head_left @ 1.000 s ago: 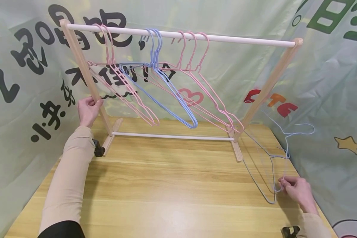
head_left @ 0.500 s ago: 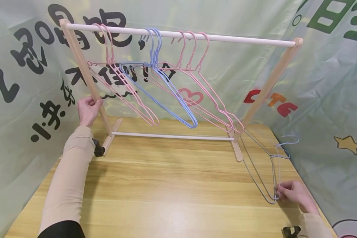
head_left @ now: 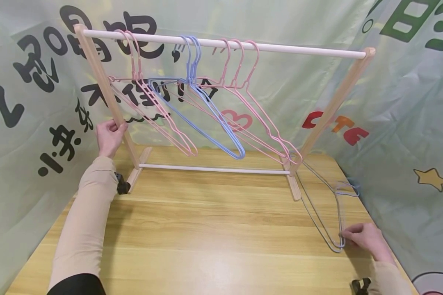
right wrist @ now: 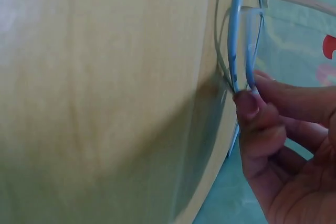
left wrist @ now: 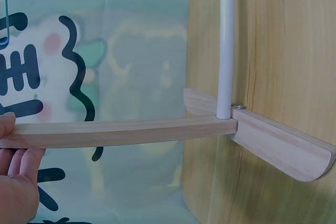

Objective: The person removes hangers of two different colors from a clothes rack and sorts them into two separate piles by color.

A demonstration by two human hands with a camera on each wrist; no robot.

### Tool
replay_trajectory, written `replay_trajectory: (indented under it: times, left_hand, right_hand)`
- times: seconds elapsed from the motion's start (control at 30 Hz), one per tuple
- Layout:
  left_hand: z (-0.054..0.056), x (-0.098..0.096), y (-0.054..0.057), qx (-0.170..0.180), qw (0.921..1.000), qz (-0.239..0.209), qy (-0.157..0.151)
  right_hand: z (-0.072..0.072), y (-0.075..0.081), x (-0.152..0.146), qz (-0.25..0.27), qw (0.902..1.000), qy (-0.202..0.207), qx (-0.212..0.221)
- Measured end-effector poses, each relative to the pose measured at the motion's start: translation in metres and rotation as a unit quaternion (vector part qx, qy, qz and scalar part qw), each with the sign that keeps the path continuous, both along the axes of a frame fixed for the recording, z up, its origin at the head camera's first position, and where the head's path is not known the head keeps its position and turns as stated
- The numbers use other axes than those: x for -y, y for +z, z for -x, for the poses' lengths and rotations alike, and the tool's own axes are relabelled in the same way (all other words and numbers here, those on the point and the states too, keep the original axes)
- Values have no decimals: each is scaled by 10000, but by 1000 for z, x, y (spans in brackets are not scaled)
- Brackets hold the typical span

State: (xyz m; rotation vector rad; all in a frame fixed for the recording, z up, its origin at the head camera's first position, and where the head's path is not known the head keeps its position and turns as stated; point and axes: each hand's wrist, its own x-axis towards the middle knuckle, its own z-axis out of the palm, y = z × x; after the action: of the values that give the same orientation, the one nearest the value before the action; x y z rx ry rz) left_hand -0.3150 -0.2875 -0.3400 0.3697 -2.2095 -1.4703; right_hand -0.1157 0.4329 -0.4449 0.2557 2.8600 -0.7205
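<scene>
My left hand (head_left: 110,138) grips the left wooden post (head_left: 102,82) of a small clothes rack between thumb and fingers. In the left wrist view, fingers wrap under that same post (left wrist: 126,132). At the table's right edge my right hand (head_left: 367,241) pinches the near corner of a blue wire hanger (right wrist: 234,40) between thumb and forefinger. This hanger lies low over a second blue hanger (head_left: 339,250), their outlines nearly matching. Both hooks point toward the right edge of the table.
From the white top bar (head_left: 310,50) hang pink hangers (head_left: 151,98) at left, blue hangers (head_left: 221,119) mid-bar and more pink hangers (head_left: 266,119) further right. A lower white bar (head_left: 214,169) joins the rack's feet. Printed cloth (head_left: 409,135) surrounds the wooden table (head_left: 206,229).
The hanger in my right hand has come down, its hook swinging lower onto the other hanger. My right hand has shifted slightly left. The left hand stays on the post.
</scene>
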Motion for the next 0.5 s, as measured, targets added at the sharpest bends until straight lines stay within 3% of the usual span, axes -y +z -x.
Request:
replay_trajectory:
  times: [0.1,0.27,0.37,0.5]
  left_hand:
    - [1,0,0,-34,10000,-49,-47]
    - [1,1,0,16,10000,0,-48]
    - [1,1,0,105,9999,70,-12]
    - [2,1,-1,186,9998,104,-22]
  right_hand:
    - [3,3,2,-234,9990,-50,-390]
    - [15,16,18,-217,9885,82,-1496]
    - [28,34,35,228,9794,349,-1974]
    - [51,65,63,1390,9642,789,-2117]
